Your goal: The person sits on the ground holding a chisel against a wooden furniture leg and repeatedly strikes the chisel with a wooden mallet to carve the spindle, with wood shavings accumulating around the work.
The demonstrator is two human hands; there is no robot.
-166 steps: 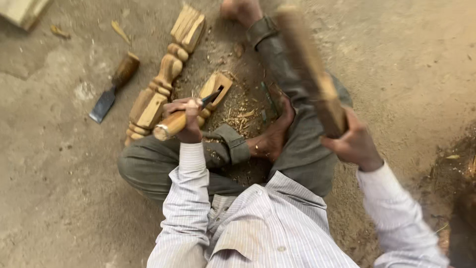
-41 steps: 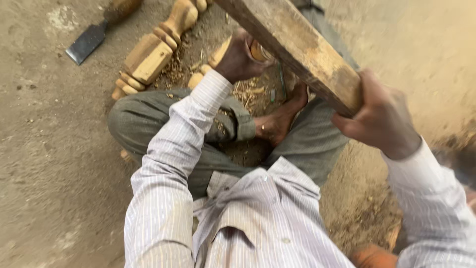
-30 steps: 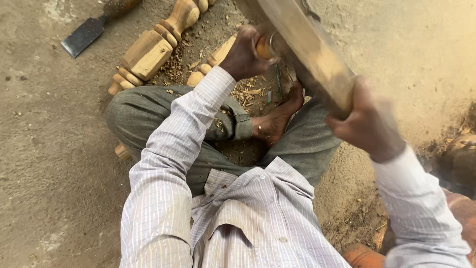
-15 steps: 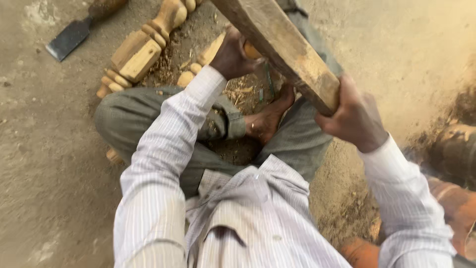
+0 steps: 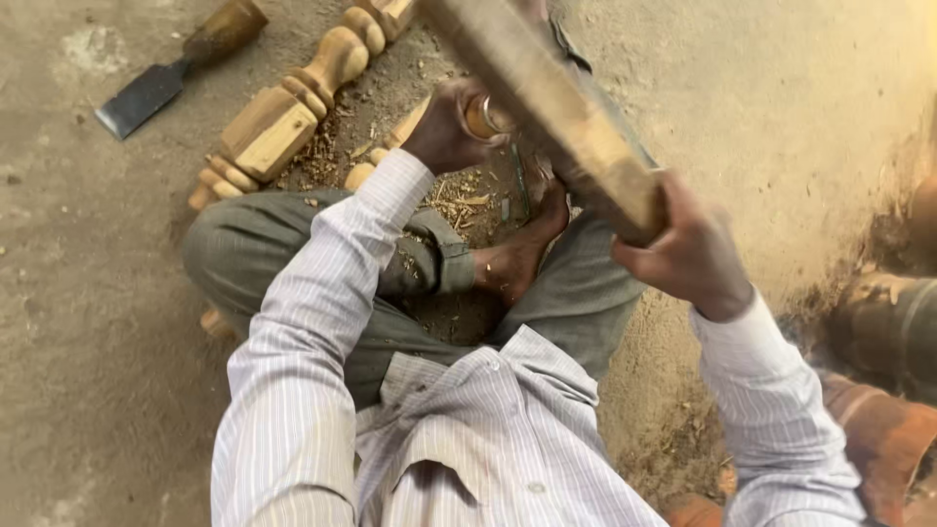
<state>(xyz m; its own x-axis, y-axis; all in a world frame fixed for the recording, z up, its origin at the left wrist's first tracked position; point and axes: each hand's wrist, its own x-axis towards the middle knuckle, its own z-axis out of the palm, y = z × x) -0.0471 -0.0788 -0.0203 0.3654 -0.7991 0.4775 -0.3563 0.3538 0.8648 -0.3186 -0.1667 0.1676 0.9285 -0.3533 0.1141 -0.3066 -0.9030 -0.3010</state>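
White striped shirt (image 5: 468, 439), grey-green trousers (image 5: 264, 254), tan turned wood (image 5: 283, 117), dark chisel blade (image 5: 142, 98).

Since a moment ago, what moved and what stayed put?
The right hand swung the wooden mallet up and down again over the chisel handle; no grip changed. The left hand kept gripping that handle. The turned post and spare chisel stayed on the ground.

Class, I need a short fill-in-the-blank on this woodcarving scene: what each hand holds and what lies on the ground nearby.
1. The right hand grips a long block of ____ as a mallet.
2. The left hand holds the round handle of a chisel with a metal ____ on it.
3. The spare chisel lies on the ____ beside a turned wooden spindle.

Missing words: wood; ring; ground
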